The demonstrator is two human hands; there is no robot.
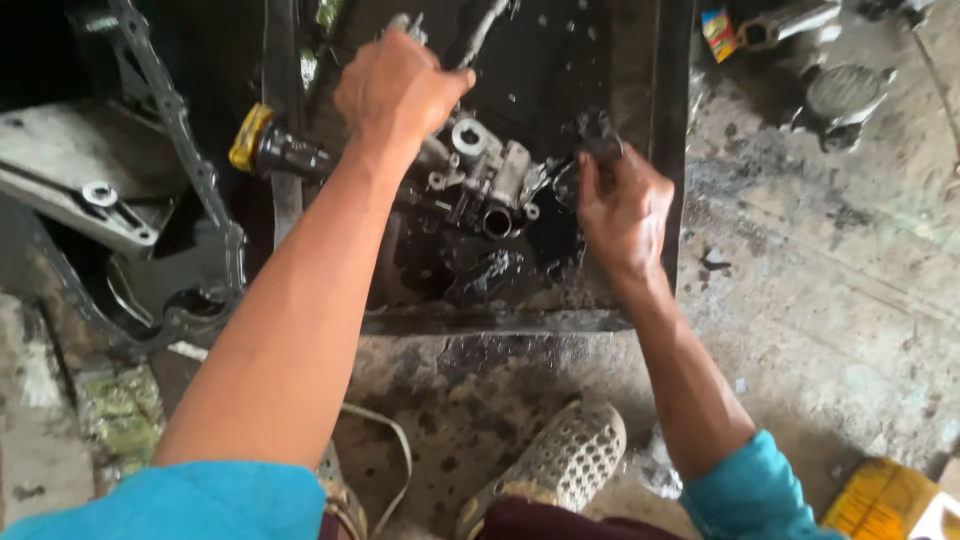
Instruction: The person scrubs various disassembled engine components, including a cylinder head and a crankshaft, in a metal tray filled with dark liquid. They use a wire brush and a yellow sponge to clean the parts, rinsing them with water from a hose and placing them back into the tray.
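— Holding the metal engine part steady is the main thing, I think. My left hand is closed in a fist on its top end, fingers curled down, so I cannot see exactly what they grip. The part stands in the black oily tray on the floor, near the middle of it.

— And the right hand?

— My right hand pinches a small dark piece between thumb and fingers, just beside the part, on its right side. The piece is black with oil; I cannot tell its shape well.

— How should I handle it, in your opinion?

— Everything looks slippery, so I judge that a firm grip with the left and small, slow moves with the right are best. The part is cast metal, grey and dull, with round openings and small bolts, many corners. The tray is flat sheet metal with low walls and a wet black film.

— What is around?

— A tool with a yellow cap lies left of the tray, and my perforated shoe stands on the stained concrete floor.
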